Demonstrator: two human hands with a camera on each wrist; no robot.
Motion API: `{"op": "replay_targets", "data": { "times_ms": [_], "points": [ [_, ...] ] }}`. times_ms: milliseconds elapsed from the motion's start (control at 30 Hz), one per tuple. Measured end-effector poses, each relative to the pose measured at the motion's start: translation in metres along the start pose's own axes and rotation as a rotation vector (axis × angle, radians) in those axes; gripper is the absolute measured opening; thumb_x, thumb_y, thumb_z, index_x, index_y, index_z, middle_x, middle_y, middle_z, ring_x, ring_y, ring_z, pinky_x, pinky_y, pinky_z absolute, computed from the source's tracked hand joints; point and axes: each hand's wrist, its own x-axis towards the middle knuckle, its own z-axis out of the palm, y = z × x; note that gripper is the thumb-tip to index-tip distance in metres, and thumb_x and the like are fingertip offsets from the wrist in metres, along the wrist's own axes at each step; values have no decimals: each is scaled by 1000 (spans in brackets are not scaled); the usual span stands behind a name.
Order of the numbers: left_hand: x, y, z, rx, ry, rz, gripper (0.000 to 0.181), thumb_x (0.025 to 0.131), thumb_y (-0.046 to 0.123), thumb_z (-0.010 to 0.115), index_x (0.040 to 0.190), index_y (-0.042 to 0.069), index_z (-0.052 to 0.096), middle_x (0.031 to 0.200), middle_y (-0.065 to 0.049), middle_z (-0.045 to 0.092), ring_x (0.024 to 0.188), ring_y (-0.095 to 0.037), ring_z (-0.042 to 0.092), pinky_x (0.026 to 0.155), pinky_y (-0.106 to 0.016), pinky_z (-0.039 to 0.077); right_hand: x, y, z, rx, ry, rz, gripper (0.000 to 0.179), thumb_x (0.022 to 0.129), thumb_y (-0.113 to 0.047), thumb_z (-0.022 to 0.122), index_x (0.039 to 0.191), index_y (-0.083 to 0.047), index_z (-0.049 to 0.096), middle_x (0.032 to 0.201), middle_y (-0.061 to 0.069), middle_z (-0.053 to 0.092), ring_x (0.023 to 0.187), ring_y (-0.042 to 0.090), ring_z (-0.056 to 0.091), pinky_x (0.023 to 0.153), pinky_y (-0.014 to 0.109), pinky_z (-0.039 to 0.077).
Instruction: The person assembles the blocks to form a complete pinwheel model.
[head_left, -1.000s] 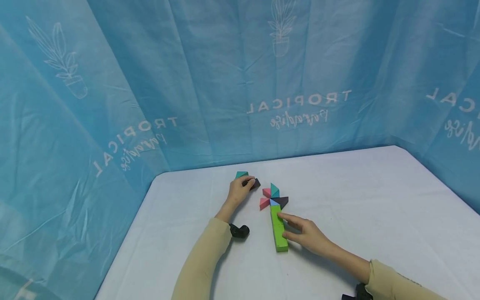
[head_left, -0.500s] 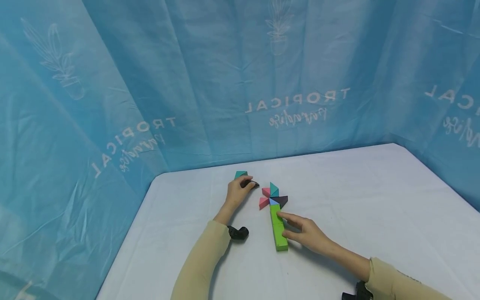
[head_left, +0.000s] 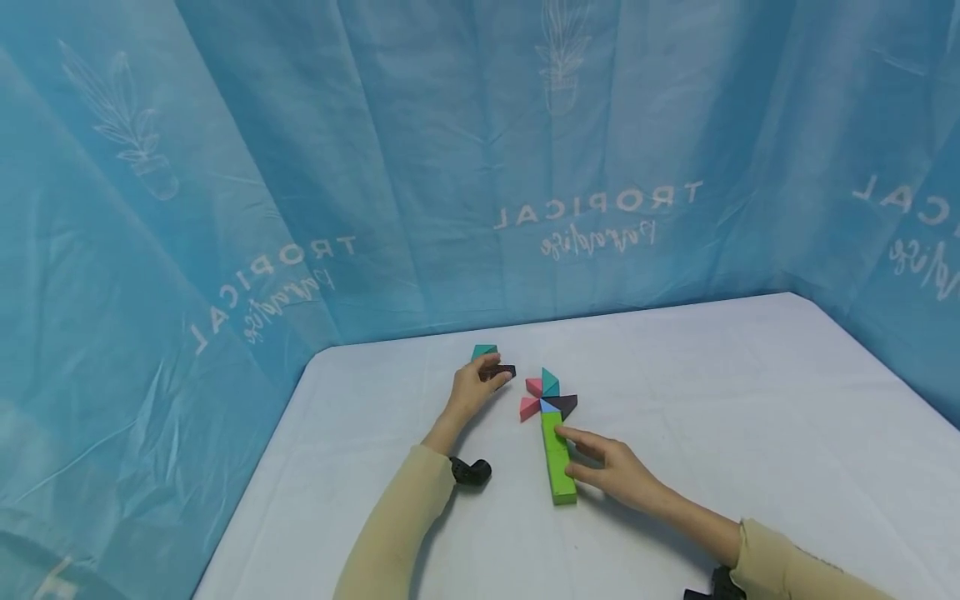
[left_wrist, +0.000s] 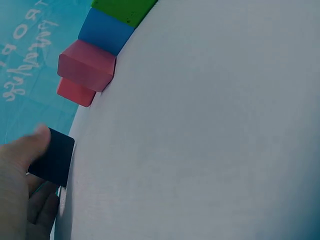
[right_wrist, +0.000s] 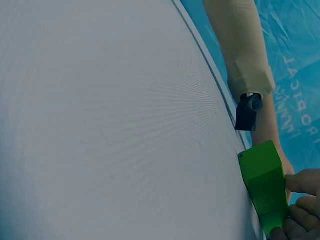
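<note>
My left hand pinches a black triangular block between thumb and fingers, at the table's far side. Just beyond that hand lies a teal block, partly covered by the fingers. To the right, small triangular blocks form a pinwheel: two pink blocks, one of them the lower pink block, a teal triangle, a dark triangle and a light blue triangle. A green bar of blocks runs from the blue triangle toward me. My right hand touches its right side with loosely extended fingers.
A white cloth covers the table. Blue printed curtains hang behind it and at both sides. Black devices sit at both wrists, such as the left wrist device.
The black block has turned in my left hand's fingers, and that hand has shifted slightly left and toward me. My right hand, the green bar and the pinwheel stay where they were.
</note>
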Motion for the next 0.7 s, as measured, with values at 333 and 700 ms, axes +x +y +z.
{"op": "replay_targets", "data": {
  "times_ms": [333, 700],
  "points": [
    [-8, 9, -7, 51, 10, 89, 36, 90, 16, 64, 121, -2, 61, 115, -16, 63, 105, -28, 60, 86, -36, 50, 0, -1, 1, -11, -2, -14, 54, 90, -20, 65, 138, -3, 46, 141, 15, 44, 126, 37, 43, 101, 45, 35],
    [-23, 19, -9, 147, -140, 134, 37, 91, 18, 62, 123, 0, 60, 121, -16, 61, 115, -28, 55, 96, -40, 44, 1, 1, 2, -11, 5, -18, 54, 90, -15, 65, 138, -2, 46, 141, 16, 44, 125, 39, 43, 100, 47, 36]
  ]
}}
